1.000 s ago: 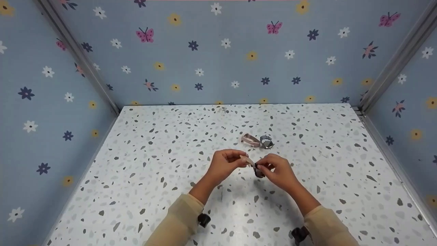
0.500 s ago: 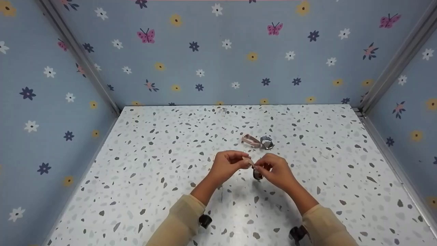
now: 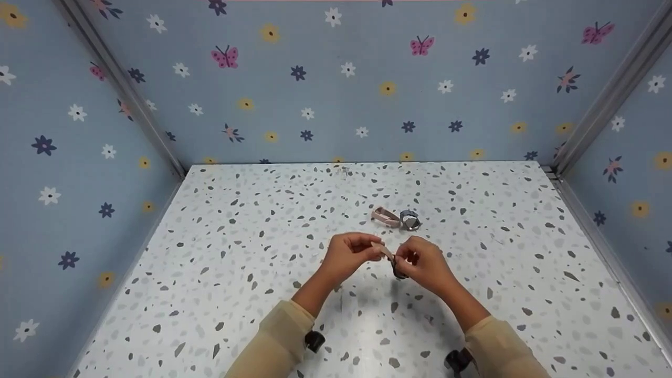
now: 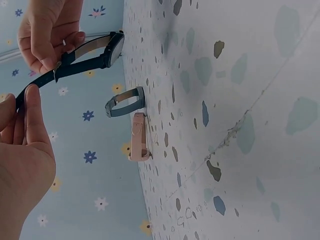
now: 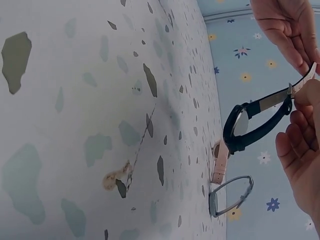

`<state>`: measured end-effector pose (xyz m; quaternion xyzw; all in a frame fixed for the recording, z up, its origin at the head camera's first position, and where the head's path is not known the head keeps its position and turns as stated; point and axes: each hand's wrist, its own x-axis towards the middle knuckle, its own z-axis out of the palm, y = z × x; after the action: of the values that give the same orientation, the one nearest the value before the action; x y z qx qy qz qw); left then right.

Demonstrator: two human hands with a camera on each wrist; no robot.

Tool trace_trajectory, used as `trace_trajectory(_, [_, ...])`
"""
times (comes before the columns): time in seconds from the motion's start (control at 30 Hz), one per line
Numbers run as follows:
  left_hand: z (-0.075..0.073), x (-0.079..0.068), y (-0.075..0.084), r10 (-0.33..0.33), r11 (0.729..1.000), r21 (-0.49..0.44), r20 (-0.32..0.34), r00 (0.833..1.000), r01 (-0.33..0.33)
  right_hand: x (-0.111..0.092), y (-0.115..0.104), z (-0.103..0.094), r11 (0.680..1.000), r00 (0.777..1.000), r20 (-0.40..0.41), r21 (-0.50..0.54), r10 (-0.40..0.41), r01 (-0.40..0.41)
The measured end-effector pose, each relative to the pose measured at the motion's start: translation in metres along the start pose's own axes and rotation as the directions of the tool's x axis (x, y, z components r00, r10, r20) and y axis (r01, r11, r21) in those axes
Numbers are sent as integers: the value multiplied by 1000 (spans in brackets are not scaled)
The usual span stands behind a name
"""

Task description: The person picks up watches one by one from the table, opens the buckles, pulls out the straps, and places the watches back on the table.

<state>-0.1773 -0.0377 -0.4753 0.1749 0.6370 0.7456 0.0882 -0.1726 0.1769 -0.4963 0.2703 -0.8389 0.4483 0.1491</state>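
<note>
A wristwatch with a dark strap (image 4: 82,67) is held between both hands above the table, its strap looped through the buckle (image 5: 290,91). My left hand (image 3: 346,257) pinches the strap's free end, whose pale underside shows in the head view. With thumb and fingers, my right hand (image 3: 428,265) grips the strap at the buckle. The round watch case (image 5: 237,127) hangs below the right fingers. Behind the hands, a pink-strapped watch (image 3: 386,217) and a grey-blue watch (image 3: 410,220) lie side by side on the table, their straps closed into loops.
The speckled white table (image 3: 252,220) has flowered blue panels (image 3: 336,79) behind it and at both sides. Metal rails (image 3: 121,89) run up the corners. A dark wrist camera (image 3: 315,341) sits at the left sleeve, another dark camera (image 3: 458,360) at the right.
The right hand has shifted slightly right along the strap since half a second ago, and a bit more strap shows between the hands. The watch case has swung slightly. Both loose watches stay put.
</note>
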Motion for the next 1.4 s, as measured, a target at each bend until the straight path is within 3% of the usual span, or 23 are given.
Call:
trace_trajectory(0.4, [-1, 0, 1, -5, 1000, -9, -6, 1000, 5, -4, 3, -4, 999, 1000, 27, 55, -3, 2])
trace_trajectory(0.63, [-2, 1, -1, 0, 1000, -24, 0, 1000, 0, -10, 5, -5, 992, 997, 65, 113, 48, -55])
trace_trajectory(0.87, [-3, 1, 1, -8, 998, -60, -18, 1000, 7, -15, 10, -3, 996, 996, 77, 71, 45, -50])
trace_trajectory(1.03, [-4, 0, 3, -12, 998, -57, -45, 999, 10, -16, 13, -3, 990, 989, 99, 85, 109, -117])
trace_trajectory(1.2, [-5, 0, 4, -12, 998, -64, -69, 998, 7, -19, 17, -3, 967, 976, 129, 161, 177, -197])
trace_trajectory(1.33, [-6, 0, 4, -9, 998, -63, -70, 997, 5, -20, 19, -3, 955, 973, 103, 195, 205, -222])
trace_trajectory(1.4, [-7, 0, 4, -14, 998, -57, -68, 998, 10, -18, 9, -6, 952, 973, 93, 207, 211, -227])
